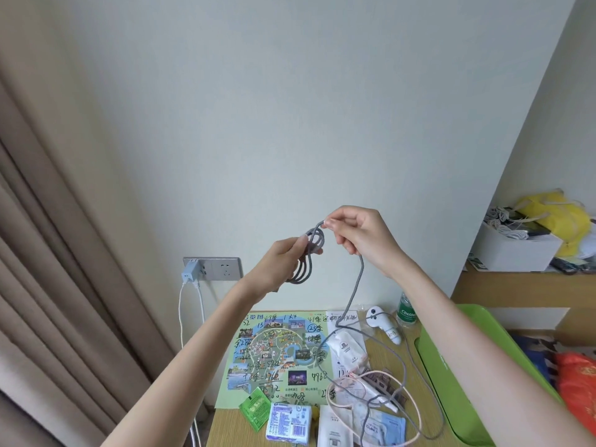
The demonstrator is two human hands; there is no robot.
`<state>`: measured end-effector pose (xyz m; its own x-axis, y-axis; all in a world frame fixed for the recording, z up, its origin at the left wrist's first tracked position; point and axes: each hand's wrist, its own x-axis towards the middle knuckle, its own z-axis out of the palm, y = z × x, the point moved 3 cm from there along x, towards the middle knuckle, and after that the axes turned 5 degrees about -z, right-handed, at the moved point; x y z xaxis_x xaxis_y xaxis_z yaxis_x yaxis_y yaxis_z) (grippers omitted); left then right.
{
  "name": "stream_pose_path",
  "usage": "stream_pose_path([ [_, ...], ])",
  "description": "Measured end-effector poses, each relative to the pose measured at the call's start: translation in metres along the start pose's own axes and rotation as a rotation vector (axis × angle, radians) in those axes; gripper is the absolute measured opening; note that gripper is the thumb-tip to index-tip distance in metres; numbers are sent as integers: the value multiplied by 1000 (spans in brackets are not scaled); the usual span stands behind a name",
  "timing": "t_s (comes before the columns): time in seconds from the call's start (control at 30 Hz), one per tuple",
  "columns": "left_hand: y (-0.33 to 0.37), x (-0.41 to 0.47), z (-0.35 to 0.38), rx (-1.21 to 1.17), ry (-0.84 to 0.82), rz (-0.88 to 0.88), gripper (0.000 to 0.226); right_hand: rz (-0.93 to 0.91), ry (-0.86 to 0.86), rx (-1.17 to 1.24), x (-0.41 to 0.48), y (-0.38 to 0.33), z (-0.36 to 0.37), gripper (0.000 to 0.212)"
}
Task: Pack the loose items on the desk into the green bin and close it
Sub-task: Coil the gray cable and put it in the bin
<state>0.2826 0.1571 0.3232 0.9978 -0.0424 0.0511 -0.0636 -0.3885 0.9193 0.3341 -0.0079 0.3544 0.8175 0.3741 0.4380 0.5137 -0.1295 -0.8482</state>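
Right now the person is winding a grey cable (306,262) into a coil above the desk (225,427), most likely so that it is going into the green bin (429,359) as a tidy bundle and not as a tangle. The left hand (283,262) is serving as the holder: its fingers and thumb are curled round several finished loops, which are hanging down past the palm. The right hand (358,233) is working just beside it and slightly higher, with thumb and forefinger pinching the free strand at the top of the coil while the other fingers are curling loosely underneath. It looks as if it is feeding the next loop across. From that pinch the rest of the cable is dropping down and trailing in wide loose curves over the desk, lying across a white pouch (346,350) and a pink cable (342,391), so a good length is waiting to be wound. The bin is sitting at the right edge of the desk, partly behind the right forearm; what is inside it cannot be told. Other loose things are lying on the desk unpacked: a printed map (277,353), a tissue pack (288,422), a green sachet (254,408), a white controller (383,324) and a water bottle (407,312).
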Motion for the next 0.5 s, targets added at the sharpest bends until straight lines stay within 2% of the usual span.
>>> stream_pose_path([
  [0.07, 3, 0, 7, 2, -54, -31, 49, -28, 20, 4, 2, -1, 1, 14],
  [0.17, 5, -1, 13, 35, -106, -31, 36, -50, 57, -2, 4, 0, 1, 12],
  [0.23, 5, 0, 14, 70, -98, -34, 27, -31, 49, -35, 4, 4, -1, 12],
  [0.3, 4, 1, 15, 85, -64, -48, 28, 34, -18, -52, 2, 9, 0, 13],
  [0.43, 8, 1, 14, 89, -49, -43, 33, 181, -117, 136, -2, 15, 2, 19],
  [0.5, 9, 1, 13, 130, -64, -30, 29, 249, -169, 266, -2, 15, 0, 11],
])
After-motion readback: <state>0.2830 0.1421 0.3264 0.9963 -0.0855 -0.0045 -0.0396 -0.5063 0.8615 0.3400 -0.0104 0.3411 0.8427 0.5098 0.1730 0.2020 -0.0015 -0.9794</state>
